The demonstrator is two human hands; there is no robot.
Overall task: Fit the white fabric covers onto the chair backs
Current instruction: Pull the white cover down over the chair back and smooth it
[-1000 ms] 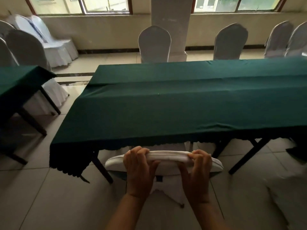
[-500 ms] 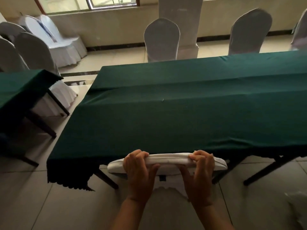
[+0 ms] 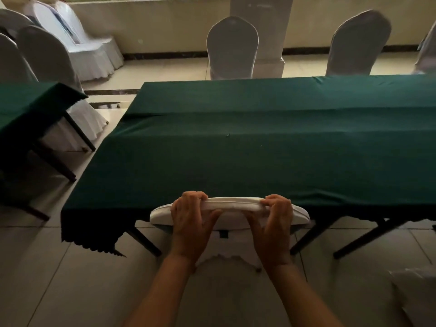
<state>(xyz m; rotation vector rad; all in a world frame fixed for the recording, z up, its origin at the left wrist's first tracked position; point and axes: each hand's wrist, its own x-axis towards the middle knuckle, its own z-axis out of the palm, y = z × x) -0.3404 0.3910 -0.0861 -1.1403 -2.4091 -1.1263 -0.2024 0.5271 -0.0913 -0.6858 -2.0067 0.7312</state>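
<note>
A chair in a white fabric cover [image 3: 232, 205] stands right in front of me, seen from above, its back top level with the near edge of the green table. My left hand [image 3: 191, 218] grips the covered top of the back left of centre. My right hand [image 3: 273, 220] grips it right of centre. The cover hangs down the back to a scalloped hem [image 3: 228, 256] near the floor. The seat is hidden under the table.
The long table in a green cloth [image 3: 259, 142] fills the middle. Covered chairs [image 3: 232, 48] stand along its far side and more [image 3: 47, 57] at the left beside a second green table [image 3: 28, 102]. White fabric [image 3: 417, 293] lies at the lower right on the tiled floor.
The chair and my hands have come up against the table edge; the view has tilted down and shifted left. Both hands keep the same grip.
</note>
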